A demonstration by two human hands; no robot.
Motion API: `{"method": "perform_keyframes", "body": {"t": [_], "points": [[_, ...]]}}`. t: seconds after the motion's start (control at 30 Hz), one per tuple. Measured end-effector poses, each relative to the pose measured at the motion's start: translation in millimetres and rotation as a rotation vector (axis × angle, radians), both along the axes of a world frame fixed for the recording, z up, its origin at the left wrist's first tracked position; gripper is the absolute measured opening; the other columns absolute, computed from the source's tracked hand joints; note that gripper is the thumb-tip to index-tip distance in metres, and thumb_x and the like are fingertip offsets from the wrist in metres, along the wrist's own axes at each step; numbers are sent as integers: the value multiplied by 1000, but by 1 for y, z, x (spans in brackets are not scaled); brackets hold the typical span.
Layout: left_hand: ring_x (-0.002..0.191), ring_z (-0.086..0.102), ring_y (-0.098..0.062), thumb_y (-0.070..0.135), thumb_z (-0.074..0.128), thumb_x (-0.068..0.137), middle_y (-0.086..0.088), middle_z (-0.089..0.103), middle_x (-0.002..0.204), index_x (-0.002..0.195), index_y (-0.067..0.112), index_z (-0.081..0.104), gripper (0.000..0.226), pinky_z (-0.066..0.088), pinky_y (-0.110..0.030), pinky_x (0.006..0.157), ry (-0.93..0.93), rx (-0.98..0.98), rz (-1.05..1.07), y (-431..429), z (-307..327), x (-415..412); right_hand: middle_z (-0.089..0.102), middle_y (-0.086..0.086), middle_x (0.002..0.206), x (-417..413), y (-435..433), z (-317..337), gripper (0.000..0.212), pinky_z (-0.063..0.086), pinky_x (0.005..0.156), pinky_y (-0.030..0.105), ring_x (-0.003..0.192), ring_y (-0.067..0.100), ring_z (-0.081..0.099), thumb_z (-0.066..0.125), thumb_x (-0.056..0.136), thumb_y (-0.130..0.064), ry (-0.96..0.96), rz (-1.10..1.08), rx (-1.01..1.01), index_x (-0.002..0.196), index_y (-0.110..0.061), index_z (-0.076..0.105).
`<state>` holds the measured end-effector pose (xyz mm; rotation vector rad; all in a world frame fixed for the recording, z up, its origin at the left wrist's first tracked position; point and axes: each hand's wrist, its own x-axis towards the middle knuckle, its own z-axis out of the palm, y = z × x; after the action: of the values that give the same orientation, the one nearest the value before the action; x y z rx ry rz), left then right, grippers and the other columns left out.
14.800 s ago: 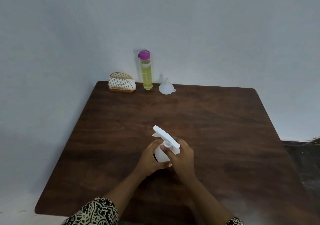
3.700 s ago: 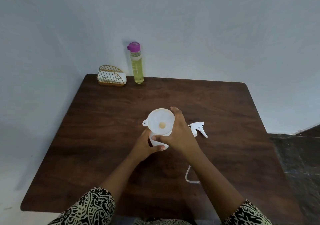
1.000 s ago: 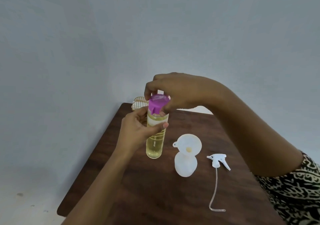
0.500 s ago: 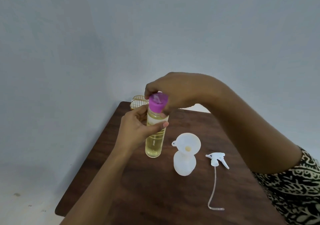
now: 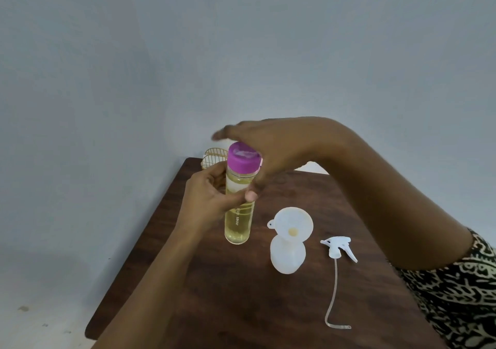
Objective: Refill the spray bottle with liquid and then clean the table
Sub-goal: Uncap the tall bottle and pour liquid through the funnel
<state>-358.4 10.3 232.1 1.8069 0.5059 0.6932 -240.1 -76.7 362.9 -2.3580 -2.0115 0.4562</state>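
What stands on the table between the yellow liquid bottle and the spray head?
In the head view, the white spray bottle with the funnel in its neck stands between them.

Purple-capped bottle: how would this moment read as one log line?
left hand: holds refill bottle | right hand: on purple cap | funnel: seated in spray bottle

The near part of the tabletop point(image 5: 241, 308) lies bare, leaving open room between the two forearms. To the right, the spray head point(image 5: 338, 246) and its thin tube point(image 5: 332, 295) cross the surface. The spray bottle point(image 5: 287, 257), with a funnel point(image 5: 291, 225) on it, stands mid-table, just beside the tall bottle point(image 5: 239, 222). A wire rack point(image 5: 213, 156) blocks the far left corner.
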Motion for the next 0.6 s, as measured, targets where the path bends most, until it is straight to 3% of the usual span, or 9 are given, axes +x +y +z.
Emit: {"method": "perform_keyframes", "body": {"t": [0.03,0.07,0.13,0.2,0.27,0.33,0.4,0.5,0.6], "points": [[78,69,-1,18,87,61,17,73,80,89,28,68,35,52,-14,68,-2,0,6,0,0,0,49,0,130,-2,-1,-1,89,45,89,31,116,20,50,77,69,-49,-9,-54,43,141,-27,31],[78,69,0,16,87,62,18,73,78,89,27,68,35,52,-15,69,-4,-4,16,1,0,1,55,3,118,-4,-1,-1,78,44,82,31,110,23,54,70,71,-58,-68,-130,114,133,-20,41],[83,70,-3,15,87,62,15,74,84,95,26,68,39,55,-19,74,-7,-20,24,1,-1,3,53,2,77,-12,3,-4,61,36,57,28,74,20,54,54,74,-72,-247,-259,222,84,-12,55],[85,71,-4,14,87,61,14,75,88,97,31,66,44,56,-20,77,-14,-30,17,0,-3,4,43,0,63,-16,7,-10,58,26,48,26,58,16,43,52,79,-68,-312,-236,245,60,-14,42],[86,71,-5,16,88,61,13,75,89,98,28,68,43,57,-23,78,4,-21,12,0,-4,5,44,-2,66,-13,8,-13,44,30,47,26,61,16,45,59,80,-55,-278,-151,228,68,-13,50],[87,71,-6,18,87,62,10,75,91,101,20,70,42,57,-26,79,22,3,-2,0,-5,5,48,-7,73,-7,4,-7,34,35,52,24,74,16,50,65,77,-44,-184,-116,177,93,-15,58],[86,71,-7,17,86,64,8,75,91,102,17,71,41,56,-25,79,32,5,-6,0,-5,4,45,-12,77,-1,2,-1,35,37,52,25,79,15,54,68,74,-37,-64,-108,147,103,-23,55],[88,71,-8,18,86,64,7,75,93,104,16,70,43,56,-26,79,32,2,-9,-1,-6,5,47,-12,80,2,2,0,36,43,55,28,82,22,63,70,72,-31,-12,-55,103,103,-30,52],[86,71,-8,17,86,64,7,75,92,103,16,70,42,57,-25,78,28,5,-13,-2,-5,6,51,-9,92,4,3,-1,50,51,72,37,92,23,59,73,73,-27,-43,17,17,117,-33,50]]}}
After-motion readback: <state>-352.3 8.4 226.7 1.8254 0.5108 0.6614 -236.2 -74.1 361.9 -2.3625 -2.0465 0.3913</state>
